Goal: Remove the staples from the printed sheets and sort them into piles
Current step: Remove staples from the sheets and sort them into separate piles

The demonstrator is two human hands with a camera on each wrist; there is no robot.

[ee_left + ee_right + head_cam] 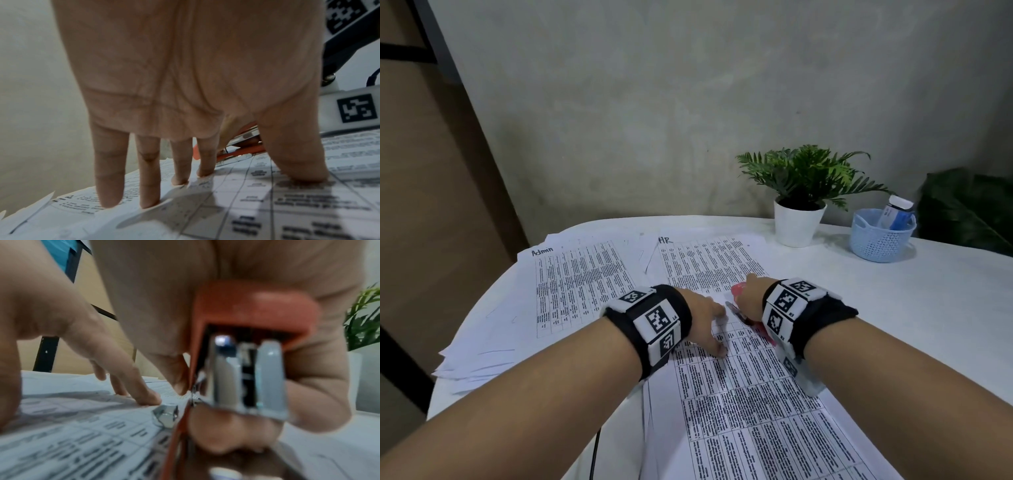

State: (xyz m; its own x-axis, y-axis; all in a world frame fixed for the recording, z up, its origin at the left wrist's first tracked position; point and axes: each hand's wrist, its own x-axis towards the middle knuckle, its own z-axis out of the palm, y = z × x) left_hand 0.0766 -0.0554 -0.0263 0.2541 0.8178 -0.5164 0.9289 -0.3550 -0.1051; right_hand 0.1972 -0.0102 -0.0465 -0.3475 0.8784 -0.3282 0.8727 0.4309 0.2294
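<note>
A printed sheet set [756, 411] lies in front of me on the white table. My left hand [702, 315] presses flat on its top part, with straight fingers [109, 199] and the thumb spread on the paper. My right hand [750, 294] grips an orange-red stapler [739, 289] at the sheet's top edge, just right of the left hand. In the right wrist view the stapler [252, 308] fills the frame, and its metal tip [166, 415] lies on the paper beside a left fingertip [148, 397]. No staple can be made out. Behind lie a pile marked Admin [578, 281] and one marked HR [709, 260].
A potted plant [799, 219] and a blue basket [880, 240] with a bottle in it stand at the back right of the table [911, 325]. A dark cable [595, 452] hangs at the near edge. A grey wall stands close behind, and wooden panelling is on the left.
</note>
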